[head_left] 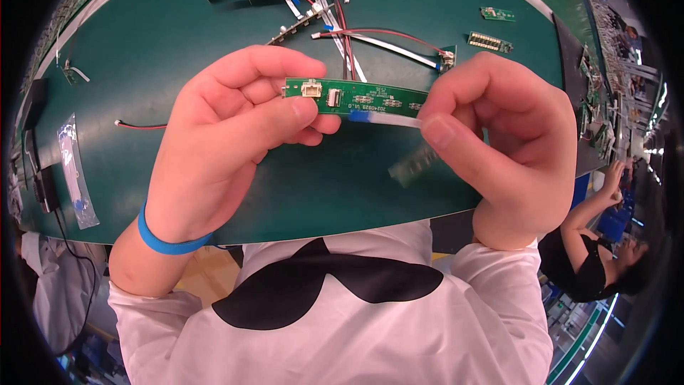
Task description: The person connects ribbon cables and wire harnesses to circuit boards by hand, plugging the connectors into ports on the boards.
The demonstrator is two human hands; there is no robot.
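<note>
"How are the fingers?"
"Left hand (214, 128) clamped on the circuit board (356, 100), above the table (342, 203); right hand (513, 128) pinching the ribbon cable (396, 121)."
"Risks?"
"A twisting pinch could crease the ribbon cable; lowering carelessly, the board might snag the loose white cable (395, 52) beyond."

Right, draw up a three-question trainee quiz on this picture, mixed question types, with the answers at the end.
1. True or false: a blue wristband circles the person's left wrist.
2. The white flat cable in the right hand has a visible tip that is: A) red, B) blue, C) yellow.
3. Fill in: the left hand pinches a green ____, its thumb close to a white connector.

Key: 1 true; 2 B; 3 circuit board.
</note>
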